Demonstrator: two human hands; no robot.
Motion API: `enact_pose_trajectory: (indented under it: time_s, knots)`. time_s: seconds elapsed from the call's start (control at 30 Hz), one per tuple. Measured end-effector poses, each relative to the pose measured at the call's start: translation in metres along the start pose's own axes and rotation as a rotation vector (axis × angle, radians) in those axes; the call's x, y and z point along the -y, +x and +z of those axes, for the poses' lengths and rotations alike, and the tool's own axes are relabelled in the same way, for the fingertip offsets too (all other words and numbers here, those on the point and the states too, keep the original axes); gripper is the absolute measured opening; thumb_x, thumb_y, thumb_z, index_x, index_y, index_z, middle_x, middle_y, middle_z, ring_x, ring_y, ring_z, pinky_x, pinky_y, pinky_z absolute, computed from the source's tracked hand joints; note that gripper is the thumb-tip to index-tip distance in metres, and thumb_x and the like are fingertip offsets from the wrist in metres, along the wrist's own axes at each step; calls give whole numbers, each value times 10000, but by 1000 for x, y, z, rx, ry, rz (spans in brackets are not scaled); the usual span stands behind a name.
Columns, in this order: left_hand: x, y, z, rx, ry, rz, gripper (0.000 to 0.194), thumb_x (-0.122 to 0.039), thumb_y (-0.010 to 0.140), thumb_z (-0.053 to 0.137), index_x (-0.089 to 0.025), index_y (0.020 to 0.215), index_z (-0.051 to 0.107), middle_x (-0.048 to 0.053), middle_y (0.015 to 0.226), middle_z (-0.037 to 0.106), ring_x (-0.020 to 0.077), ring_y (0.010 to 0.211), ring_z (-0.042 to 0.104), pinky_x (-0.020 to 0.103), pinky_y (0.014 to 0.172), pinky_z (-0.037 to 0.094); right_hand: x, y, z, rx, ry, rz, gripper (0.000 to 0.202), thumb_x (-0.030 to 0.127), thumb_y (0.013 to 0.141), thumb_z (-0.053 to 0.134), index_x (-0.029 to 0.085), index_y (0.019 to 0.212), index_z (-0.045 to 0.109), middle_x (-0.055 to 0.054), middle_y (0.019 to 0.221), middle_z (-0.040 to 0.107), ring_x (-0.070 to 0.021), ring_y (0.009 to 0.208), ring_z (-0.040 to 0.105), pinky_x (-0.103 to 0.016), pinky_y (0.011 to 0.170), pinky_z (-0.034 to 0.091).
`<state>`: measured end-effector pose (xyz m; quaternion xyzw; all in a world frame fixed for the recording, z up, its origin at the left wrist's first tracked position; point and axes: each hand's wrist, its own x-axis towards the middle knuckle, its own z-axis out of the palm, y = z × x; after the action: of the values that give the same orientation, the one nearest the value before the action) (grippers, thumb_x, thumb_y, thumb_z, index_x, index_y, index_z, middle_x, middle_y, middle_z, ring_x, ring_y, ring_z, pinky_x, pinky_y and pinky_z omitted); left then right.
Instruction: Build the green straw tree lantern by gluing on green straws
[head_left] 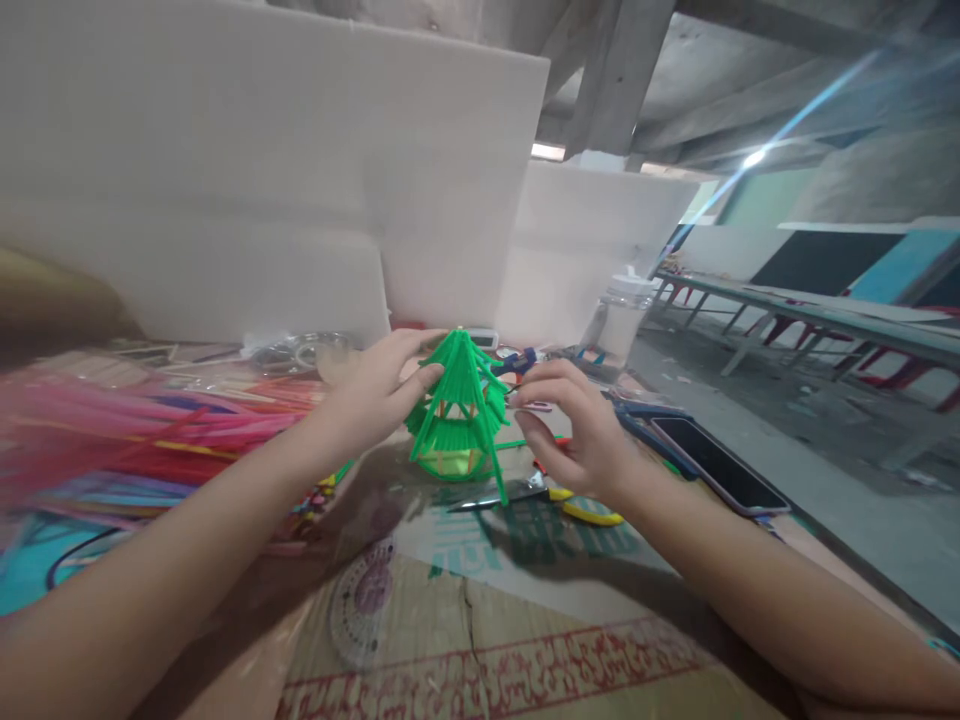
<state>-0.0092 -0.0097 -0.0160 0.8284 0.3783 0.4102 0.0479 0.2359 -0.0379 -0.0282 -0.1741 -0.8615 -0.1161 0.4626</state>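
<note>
A small green tiered model, shaped like a pagoda and seemingly made of fuzzy pipe cleaners, stands upright in the middle of the table. Longer green strips hang down its sides, one reaching low at the front. My left hand grips its upper left side, thumb on the roof and fingers partly hidden behind it. Close to the right side of the model is my right hand, fingers curved and thumb apart, with nothing visible between them. Below it lies a yellow-handled tool with a dark, pointed end.
Bundles of pink, red and blue pipe cleaners cover the left side. A phone lies at the right table edge, with a clear bottle behind. White boards stand at the back. A round transparent disc lies in front.
</note>
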Motion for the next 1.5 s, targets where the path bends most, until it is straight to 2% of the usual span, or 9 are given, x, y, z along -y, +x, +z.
enact_pose_trajectory:
  time_s: [0.17, 0.4, 0.53, 0.67, 0.83, 1.0, 1.07, 1.2, 1.5]
  knots:
    - [-25, -6, -23, -181, 51, 68, 337, -380, 936, 563, -180, 1198, 633, 93, 1176, 643, 233, 1095, 607, 380, 963, 481, 19, 11, -13, 200, -164, -213, 139, 82, 855, 576, 137, 964, 643, -113, 991, 679, -220, 916, 592, -386, 839, 507]
    - [-88, -33, -4, 364, -110, 402, 439, -297, 952, 529, -240, 1387, 507, 51, 1435, 534, 191, 1297, 501, 327, 1106, 401, 48, 1, -2, 392, 14, -330, 275, 179, 952, 418, 135, 959, 690, -85, 958, 730, -195, 926, 617, -308, 835, 514]
    - [-99, -39, 14, 434, -285, 373, 351, -214, 980, 434, -183, 1293, 589, 68, 1415, 562, 160, 1300, 518, 273, 1107, 400, 57, -6, 0, 579, 113, -362, 300, 160, 957, 413, 139, 900, 707, -68, 878, 742, -164, 871, 645, -258, 803, 498]
    - [-91, -38, 14, 273, -332, 316, 141, -193, 939, 547, -211, 970, 683, 32, 1082, 726, 136, 1028, 662, 229, 909, 497, 57, 3, -10, 741, 109, -167, 214, 276, 932, 529, 171, 948, 714, -78, 903, 739, -182, 868, 638, -287, 765, 479]
    - [-78, -28, -18, 175, -125, 64, 161, -219, 940, 498, -200, 844, 626, -25, 730, 648, 112, 668, 603, 214, 592, 431, 43, 20, -39, 915, 241, 45, 284, 360, 952, 542, 178, 825, 717, -24, 699, 688, -114, 616, 561, -234, 590, 385]
    - [-47, -16, -51, -215, 90, -139, 332, -295, 966, 407, -193, 668, 512, -29, 590, 457, 126, 588, 473, 256, 549, 341, -3, 23, -61, 750, 128, 308, 429, 409, 979, 460, 165, 697, 673, 14, 558, 578, -86, 489, 437, -230, 506, 299]
    - [-33, -11, -54, -202, 18, -160, 182, -182, 901, 433, -195, 1003, 583, -21, 752, 585, 130, 643, 523, 259, 623, 414, -26, 18, -56, 592, 27, 408, 290, 349, 961, 480, 174, 929, 710, -20, 756, 673, -112, 613, 529, -231, 569, 347]
    - [-18, -4, -44, -67, 111, -240, 295, -336, 900, 482, -189, 1080, 665, 55, 1049, 689, 209, 917, 622, 343, 832, 480, -58, 2, -31, 567, 10, 600, 318, 299, 928, 515, 201, 1191, 666, -41, 896, 705, -153, 725, 588, -254, 643, 393]
    - [-2, -5, -15, 71, -39, -228, 473, -499, 912, 524, -176, 1247, 612, 103, 1295, 636, 256, 1207, 576, 426, 1052, 419, -68, -17, 4, 535, 8, 687, 236, 155, 809, 523, 166, 935, 722, -21, 707, 622, -156, 642, 520, -267, 603, 359]
